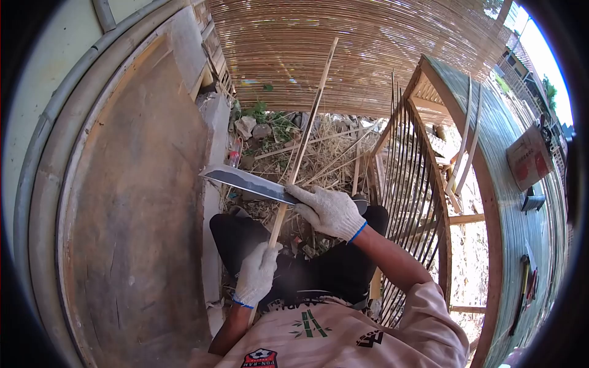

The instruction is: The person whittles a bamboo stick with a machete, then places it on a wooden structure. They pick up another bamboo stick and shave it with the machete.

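My left hand (256, 276), in a white knit glove with a blue cuff, is closed around the lower part of a long, thin bamboo strip (301, 149). The strip slants up and away from me toward the woven screen. My right hand (329, 211), gloved the same way, grips a large knife (247, 183) near its handle, which the glove hides. The blade points left, its wide tip near the pale ledge. It crosses the strip just above my left hand, close to my right fingers; whether the edge cuts into the strip cannot be made out.
A worn wooden panel (141, 202) stands at the left. Bamboo shavings (328, 147) and stones litter the ground ahead, before a slatted bamboo screen (294, 61). On the right, a wooden frame with thin rods supports a greenish surface holding a box (529, 157) and tools.
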The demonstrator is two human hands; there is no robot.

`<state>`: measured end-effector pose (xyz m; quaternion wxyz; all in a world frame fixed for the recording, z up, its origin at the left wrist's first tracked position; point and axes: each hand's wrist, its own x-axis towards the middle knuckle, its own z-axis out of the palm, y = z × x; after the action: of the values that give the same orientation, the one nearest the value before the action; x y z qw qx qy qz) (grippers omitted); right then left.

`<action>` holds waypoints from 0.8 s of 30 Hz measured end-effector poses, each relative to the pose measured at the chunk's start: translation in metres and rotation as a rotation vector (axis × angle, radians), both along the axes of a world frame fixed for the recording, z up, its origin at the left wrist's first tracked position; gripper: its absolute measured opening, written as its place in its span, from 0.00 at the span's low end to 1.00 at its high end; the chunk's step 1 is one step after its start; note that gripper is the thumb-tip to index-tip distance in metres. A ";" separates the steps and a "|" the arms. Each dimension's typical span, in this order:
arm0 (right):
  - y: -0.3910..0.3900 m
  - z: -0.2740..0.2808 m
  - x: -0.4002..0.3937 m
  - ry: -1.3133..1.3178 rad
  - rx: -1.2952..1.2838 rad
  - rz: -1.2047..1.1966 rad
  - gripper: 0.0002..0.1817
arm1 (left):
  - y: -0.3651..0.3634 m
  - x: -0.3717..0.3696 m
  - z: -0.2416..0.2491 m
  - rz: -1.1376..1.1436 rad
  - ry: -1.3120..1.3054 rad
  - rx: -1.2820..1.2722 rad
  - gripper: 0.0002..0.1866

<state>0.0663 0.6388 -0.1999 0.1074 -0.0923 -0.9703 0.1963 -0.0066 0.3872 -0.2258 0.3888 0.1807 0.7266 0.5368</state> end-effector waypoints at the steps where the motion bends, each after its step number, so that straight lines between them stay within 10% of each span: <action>1: -0.001 0.006 0.001 -0.043 0.032 -0.007 0.28 | -0.003 0.002 0.002 -0.008 0.020 -0.031 0.15; 24: 0.021 0.033 -0.014 0.003 0.094 0.038 0.28 | -0.029 0.010 0.020 0.017 0.119 0.006 0.12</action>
<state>0.0526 0.6600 -0.1673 0.1096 -0.0685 -0.9798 0.1525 0.0033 0.3583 -0.2061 0.3399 0.2071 0.7484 0.5306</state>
